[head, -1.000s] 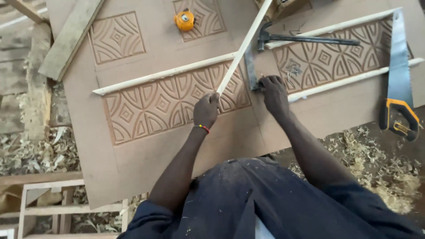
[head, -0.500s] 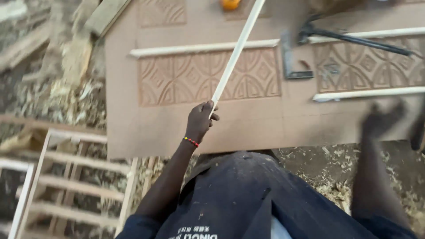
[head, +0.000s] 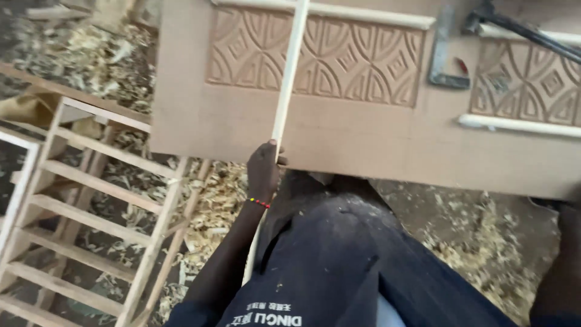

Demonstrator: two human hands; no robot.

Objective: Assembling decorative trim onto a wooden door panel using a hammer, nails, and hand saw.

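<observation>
Wood shavings cover the floor below the carved board. Left hand fingers wrap a thin wooden strip extending beyond them across the board; it could snap. Right hand state: cannot tell.

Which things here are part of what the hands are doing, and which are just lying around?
In hand:
left hand gripping the long pale wooden strip
carved door panel the strip lies across

Lying about:
metal square
wooden ladder frame
wood shavings
moulding strip resting on the panel
</observation>
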